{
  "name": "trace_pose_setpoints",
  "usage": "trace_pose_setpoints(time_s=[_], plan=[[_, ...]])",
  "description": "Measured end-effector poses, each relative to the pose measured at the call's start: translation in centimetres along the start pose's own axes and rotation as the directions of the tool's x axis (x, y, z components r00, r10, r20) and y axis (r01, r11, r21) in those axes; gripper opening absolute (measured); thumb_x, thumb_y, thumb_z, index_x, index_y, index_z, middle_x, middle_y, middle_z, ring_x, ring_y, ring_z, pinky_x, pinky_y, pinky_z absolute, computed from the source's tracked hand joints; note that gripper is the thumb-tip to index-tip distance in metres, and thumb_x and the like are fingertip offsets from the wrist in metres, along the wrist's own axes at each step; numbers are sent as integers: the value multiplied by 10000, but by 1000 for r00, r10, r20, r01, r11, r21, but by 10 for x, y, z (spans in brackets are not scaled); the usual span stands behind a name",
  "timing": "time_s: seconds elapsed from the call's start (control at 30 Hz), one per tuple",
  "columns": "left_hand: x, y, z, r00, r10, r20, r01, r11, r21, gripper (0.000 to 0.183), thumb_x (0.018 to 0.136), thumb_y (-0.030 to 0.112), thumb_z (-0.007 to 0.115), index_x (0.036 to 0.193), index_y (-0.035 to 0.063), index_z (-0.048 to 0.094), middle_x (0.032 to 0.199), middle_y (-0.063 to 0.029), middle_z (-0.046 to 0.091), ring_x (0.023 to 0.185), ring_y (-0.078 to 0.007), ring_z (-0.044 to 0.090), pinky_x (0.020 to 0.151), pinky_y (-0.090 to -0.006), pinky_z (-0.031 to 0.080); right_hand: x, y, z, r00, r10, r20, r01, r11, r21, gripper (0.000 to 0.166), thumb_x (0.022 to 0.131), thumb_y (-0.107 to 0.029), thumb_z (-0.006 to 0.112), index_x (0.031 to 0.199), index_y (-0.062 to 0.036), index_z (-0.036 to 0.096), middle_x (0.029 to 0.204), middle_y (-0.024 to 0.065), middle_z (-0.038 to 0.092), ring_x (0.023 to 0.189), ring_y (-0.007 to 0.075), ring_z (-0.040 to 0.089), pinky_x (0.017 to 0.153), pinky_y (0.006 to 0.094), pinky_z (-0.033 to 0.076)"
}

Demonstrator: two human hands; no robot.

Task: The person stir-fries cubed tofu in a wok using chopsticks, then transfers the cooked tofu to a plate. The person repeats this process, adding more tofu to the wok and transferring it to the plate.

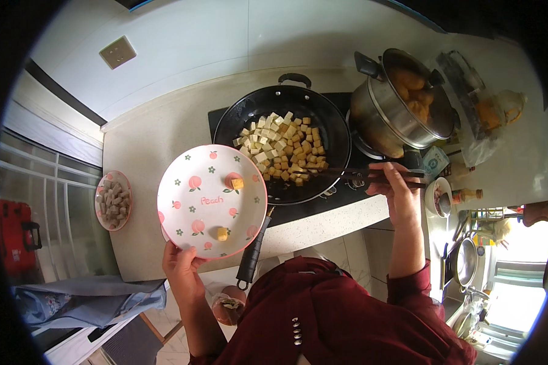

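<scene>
My left hand (182, 267) grips the lower rim of a white plate (210, 178) patterned with peaches, raised beside the wok. Two golden tofu cubes lie on it: one tofu cube (237, 183) near the upper right, another tofu cube (222, 234) lower down. In my right hand (397, 191) is a pair of dark chopsticks (347, 173), their tips among the cubes in the black wok (335, 132). Pale tofu cubes (267, 132) fill the left of the heap, while browned tofu cubes (306, 148) sit to the right. Whether the tips pinch a cube is hard to tell.
Right of the wok stands a steel steamer pot (365, 109) with a glass lid. A peach-patterned dish (129, 210) of greyish pieces rests on the left counter. The wok's long handle (254, 251) juts towards me. A bowl (431, 196) and bottles stand at right.
</scene>
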State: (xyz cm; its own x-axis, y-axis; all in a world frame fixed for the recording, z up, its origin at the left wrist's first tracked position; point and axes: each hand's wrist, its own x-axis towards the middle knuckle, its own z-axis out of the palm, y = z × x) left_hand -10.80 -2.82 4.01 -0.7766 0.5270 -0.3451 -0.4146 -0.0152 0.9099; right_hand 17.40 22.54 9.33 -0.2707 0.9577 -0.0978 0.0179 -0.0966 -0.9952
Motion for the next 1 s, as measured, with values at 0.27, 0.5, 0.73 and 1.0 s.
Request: trace_pose_setpoints(time_s=[0.27, 0.5, 0.73, 1.0], plan=[[0, -3, 4, 1000, -2, 3, 2, 1000, -7, 347, 767, 22, 525, 1106, -51, 524, 960, -98, 606, 747, -165, 628, 597, -268, 525, -16, -12, 30, 982, -3, 189, -32, 982, 184, 273, 928, -195, 523, 996, 42, 640, 915, 160, 631, 723, 211, 623, 626, 308, 544], [-2, -2, 4, 1000, 8, 10, -8, 1000, 14, 334, 767, 22, 525, 1093, -52, 527, 961, -96, 599, 752, -166, 630, 590, -261, 528, -3, 17, 19, 987, 28, 159, 0, 984, -176, 197, 918, -121, 527, 979, 30, 638, 830, 112, 626, 637, 148, 629, 593, 233, 531], [-6, 2, 6, 1000, -4, -4, 4, 1000, 14, 321, 767, 21, 520, 1080, -50, 528, 976, -92, 580, 760, -169, 630, 591, -264, 535, 2, 21, 16, 991, -1, 133, 21, 989, -148, 176, 913, -110, 550, 953, 32, 646, 799, 100, 638, 612, 115, 621, 576, 226, 526], [-5, -5, 0, 1000, -8, 3, 8, 1000, 6, 316, 765, 18, 525, 1074, -50, 533, 968, -89, 578, 745, -175, 630, 584, -273, 538, -24, -18, 35, 959, -52, 278, 1, 983, 182, 312, 919, -204, 528, 969, 89, 622, 920, 159, 624, 794, 203, 635, 571, 300, 560]])
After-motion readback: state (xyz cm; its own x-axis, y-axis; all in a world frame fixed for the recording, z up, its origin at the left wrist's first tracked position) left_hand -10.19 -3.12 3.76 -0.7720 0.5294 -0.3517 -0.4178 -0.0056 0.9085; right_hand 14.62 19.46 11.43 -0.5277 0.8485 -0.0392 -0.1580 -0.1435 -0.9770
